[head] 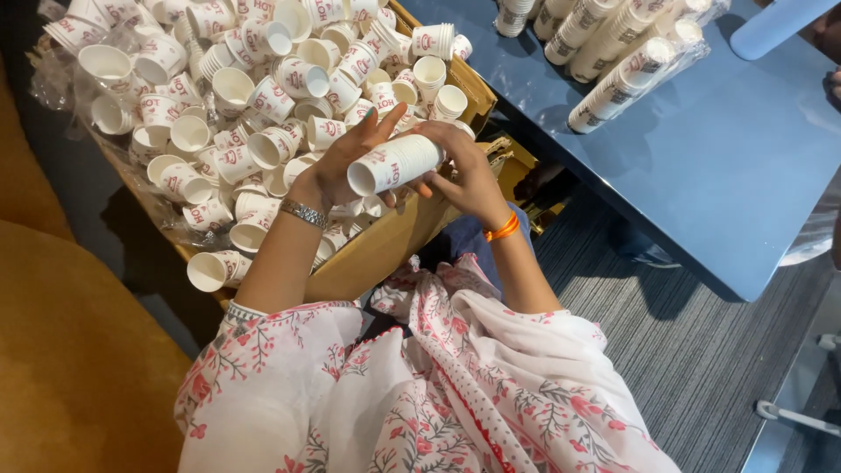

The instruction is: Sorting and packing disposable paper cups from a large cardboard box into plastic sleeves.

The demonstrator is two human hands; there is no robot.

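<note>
Nested paper cups gripped between both hands — sleeved stacks done beyond, loose cups remaining left.

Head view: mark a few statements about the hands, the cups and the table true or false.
1. Both hands, left hand and right hand, hold one short stack of paper cups. True.
2. The stack stands upright. False: it lies sideways, open end toward the left hand.
3. Loose cups fill the cardboard box. True.
4. The blue table holds plates. False: it holds sleeved cup stacks.
5. The right wrist wears an orange band. True.
</note>
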